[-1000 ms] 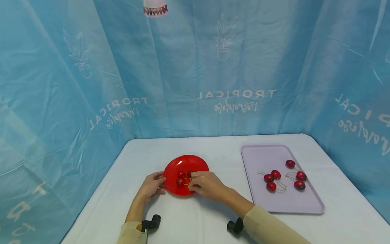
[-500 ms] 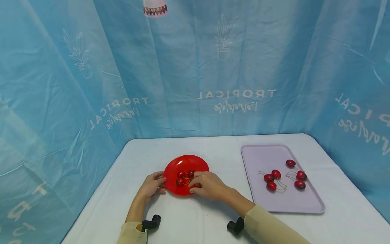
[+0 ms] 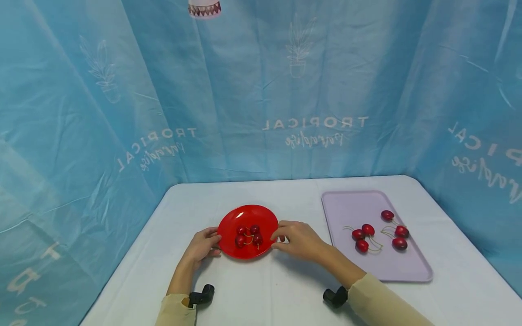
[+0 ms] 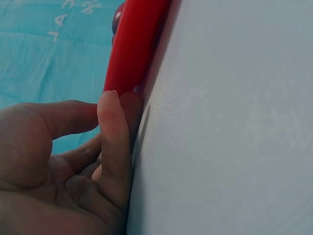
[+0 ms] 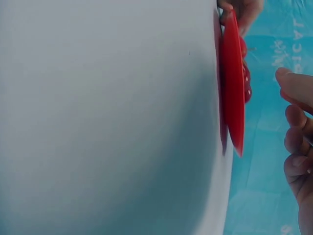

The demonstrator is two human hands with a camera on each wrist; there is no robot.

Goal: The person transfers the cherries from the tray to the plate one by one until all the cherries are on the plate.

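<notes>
A round red plate (image 3: 248, 211) lies on the white table with several dark red cherries (image 3: 255, 229) grouped at its middle, some with green stems. My left hand (image 3: 201, 246) holds the plate's left rim; in the left wrist view its fingertips (image 4: 113, 110) meet at the red edge. My right hand (image 3: 299, 240) hovers beside the right rim. Its fingers are bent loosely with a gap to the thumb, and nothing shows between them. In the right wrist view the right fingers (image 5: 295, 142) stand apart from the plate (image 5: 232, 88) and its cherries.
To the right, a pale purple tray (image 3: 350, 267) carries several more stemmed cherries (image 3: 361, 246). Blue printed curtains (image 3: 244, 149) hang behind and at both sides of the white table (image 3: 293, 294). A black camera mount sits on each wrist.
My right hand has let go of a cherry on the plate and drawn back right, past the rim. That cherry now shows fully. The left hand stays at the rim.
</notes>
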